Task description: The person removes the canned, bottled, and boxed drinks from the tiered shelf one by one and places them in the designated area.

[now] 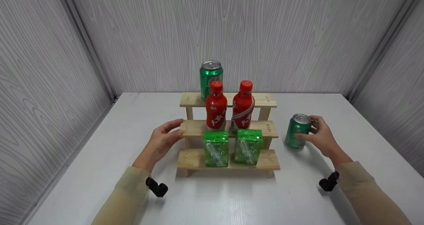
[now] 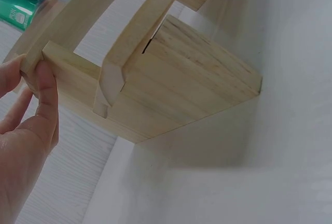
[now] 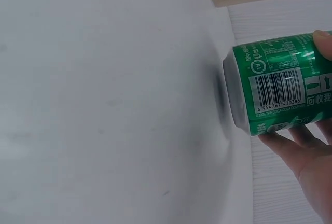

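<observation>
My right hand (image 1: 321, 140) grips a green soda can (image 1: 294, 134) to the right of the wooden three-step shelf (image 1: 193, 128). The can is upright, and in the right wrist view its silver base is close over the white table, with a barcode on its side. At the shelf's left end, my left hand (image 1: 159, 143) pinches the middle board between thumb and fingers, as the left wrist view also shows. On the top step stands another green can (image 1: 206, 77), partly hidden by a red bottle (image 1: 216, 112). A second red bottle (image 1: 243, 109) shares the middle step.
Two green drink cartons, a left one (image 1: 216, 152) and a right one (image 1: 248, 148), stand on the bottom step. The white table (image 1: 225, 201) is bounded by grey wood-grain panels (image 1: 149, 36) at the back and sides. Both wrists wear small black devices.
</observation>
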A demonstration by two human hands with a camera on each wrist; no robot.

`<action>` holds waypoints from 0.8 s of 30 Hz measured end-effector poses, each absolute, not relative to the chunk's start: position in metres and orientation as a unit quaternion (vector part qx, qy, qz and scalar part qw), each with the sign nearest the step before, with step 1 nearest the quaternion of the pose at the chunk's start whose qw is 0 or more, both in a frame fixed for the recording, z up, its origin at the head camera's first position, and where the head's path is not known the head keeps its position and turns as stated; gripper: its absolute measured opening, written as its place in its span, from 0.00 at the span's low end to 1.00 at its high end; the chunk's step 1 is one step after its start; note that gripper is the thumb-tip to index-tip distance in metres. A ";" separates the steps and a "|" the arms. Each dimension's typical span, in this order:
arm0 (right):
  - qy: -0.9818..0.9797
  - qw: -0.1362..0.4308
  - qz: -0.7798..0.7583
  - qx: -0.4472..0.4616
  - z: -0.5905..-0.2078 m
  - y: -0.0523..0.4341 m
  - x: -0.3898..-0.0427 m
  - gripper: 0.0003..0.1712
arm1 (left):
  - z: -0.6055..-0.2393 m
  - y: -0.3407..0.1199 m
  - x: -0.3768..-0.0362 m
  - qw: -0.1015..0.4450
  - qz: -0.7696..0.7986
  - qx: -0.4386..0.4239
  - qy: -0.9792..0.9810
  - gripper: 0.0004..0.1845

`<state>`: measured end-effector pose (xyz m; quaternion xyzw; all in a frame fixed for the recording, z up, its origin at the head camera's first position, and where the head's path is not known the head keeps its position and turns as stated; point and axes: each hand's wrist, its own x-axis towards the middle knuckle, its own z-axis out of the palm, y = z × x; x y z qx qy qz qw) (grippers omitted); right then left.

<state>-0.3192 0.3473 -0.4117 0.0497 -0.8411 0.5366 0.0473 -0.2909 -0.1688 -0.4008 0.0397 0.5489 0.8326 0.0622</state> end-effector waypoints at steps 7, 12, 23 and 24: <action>-0.843 0.033 0.535 0.044 -0.413 0.351 -0.321 0.55 | -0.401 -0.169 -0.291 0.061 0.831 0.041 0.551 0.28; -0.847 0.023 0.528 0.056 -0.411 0.356 -0.320 0.55 | -0.400 -0.170 -0.292 0.064 0.826 0.048 0.558 0.29; -0.850 -0.001 0.518 0.097 -0.400 0.363 -0.314 0.49 | -0.393 -0.174 -0.292 0.079 0.787 0.063 0.608 0.27; -0.850 0.001 0.518 0.101 -0.398 0.365 -0.313 0.48 | -0.392 -0.174 -0.292 0.081 0.783 0.066 0.613 0.27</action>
